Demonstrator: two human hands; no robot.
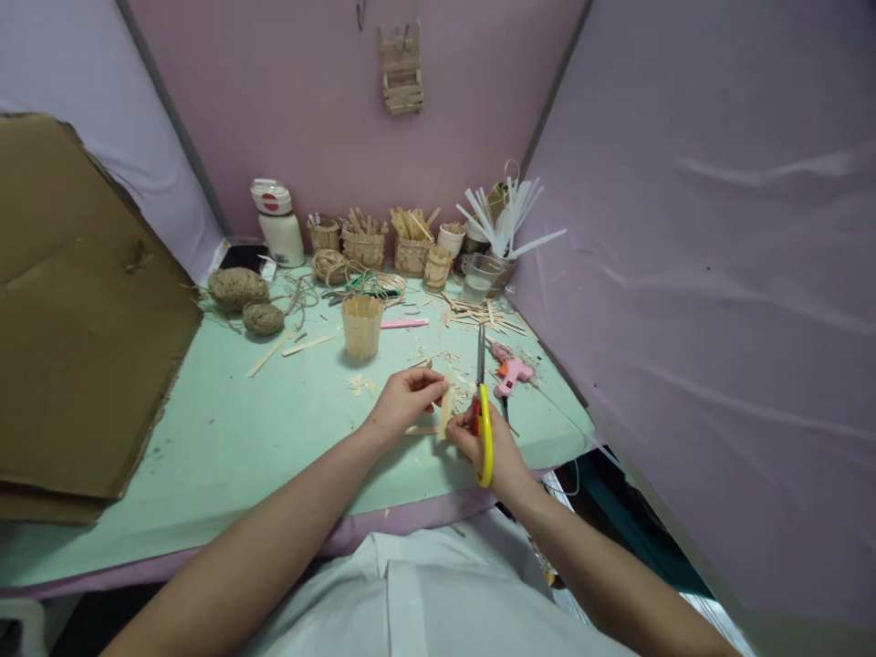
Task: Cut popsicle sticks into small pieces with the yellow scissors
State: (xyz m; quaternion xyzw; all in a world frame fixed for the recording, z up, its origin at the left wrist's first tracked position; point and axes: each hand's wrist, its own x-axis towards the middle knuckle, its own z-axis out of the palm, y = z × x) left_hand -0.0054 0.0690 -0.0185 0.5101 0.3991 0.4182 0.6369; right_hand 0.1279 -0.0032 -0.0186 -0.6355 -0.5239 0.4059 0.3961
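Between my two hands stands a flat, pale wooden craft stick (445, 411), held upright over the table. My left hand (409, 397) pinches its upper part between thumb and fingers. My right hand (494, 447) has yellow-handled scissors (485, 438) hooked on it, blades pointing away from me, while its thumb and fingertips touch the stick's lower end. Another stick (421, 430) lies on the table beneath my hands. Beyond my left hand sits a small cup made of wooden sticks (361, 328). Wood shavings are scattered around both hands.
A pink glue gun (513, 372) lies right of the scissors, its cord trailing off. Twine balls (238, 288), a white bottle (280, 228), stick-filled cups (364, 246) and a container of white glue sticks (505, 233) line the back. Cardboard (82, 319) stands at left; purple sheeting walls the right.
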